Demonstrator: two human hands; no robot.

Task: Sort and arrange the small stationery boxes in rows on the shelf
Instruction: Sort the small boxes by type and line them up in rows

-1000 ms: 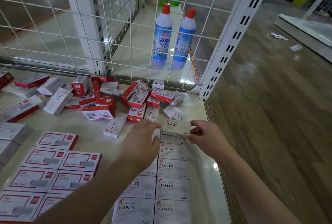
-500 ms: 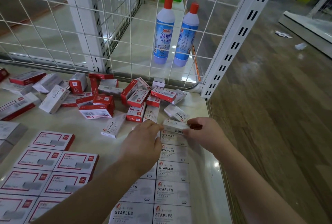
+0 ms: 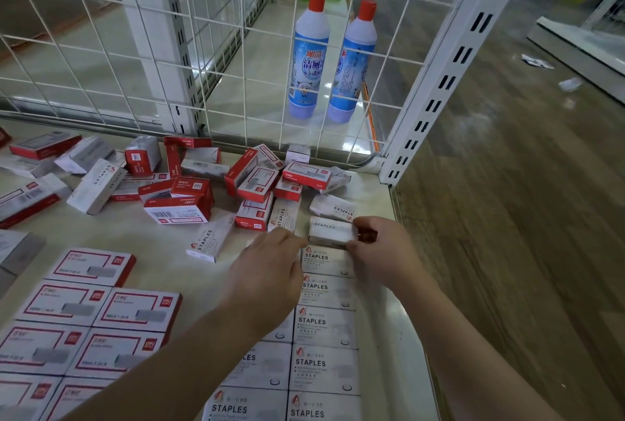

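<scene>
Box in hand: a white staple box point(image 3: 333, 233) sits at the far end of the right-hand white row point(image 3: 326, 322), its near edge touching or just above the row's last box; which, I cannot tell.
Long axis: crosswise, left to right, matching the boxes laid in that row.
Right hand point(image 3: 384, 250): nearer; its fingers point(image 3: 355, 244) pinch the box's right end, thumb on the near edge.
Left hand point(image 3: 270, 272): just left of the box, fingers point(image 3: 291, 239) loosely curled together, tips at its left side; contact is not clear.
Direction from fingers: the box lies between the two hands, with the open slot straight below and ahead of it.
Likely next move: press it flat and square against the row, I judge.
Shelf point(image 3: 148, 245): cream surface carrying everything.
White boxes: printed "STAPLES" with a small red logo; smaller lines too fine to read.
Red boxes point(image 3: 91, 312): in neat rows at left, "deli" badge in the corner, Chinese characters, and what looks like "24/6".
Loose pile point(image 3: 209, 180): mixed red and white boxes, unsorted, by the wire grid point(image 3: 101, 48).
Bottles point(image 3: 309, 52): two blue, red-capped, Chinese label, behind the grid.
</scene>
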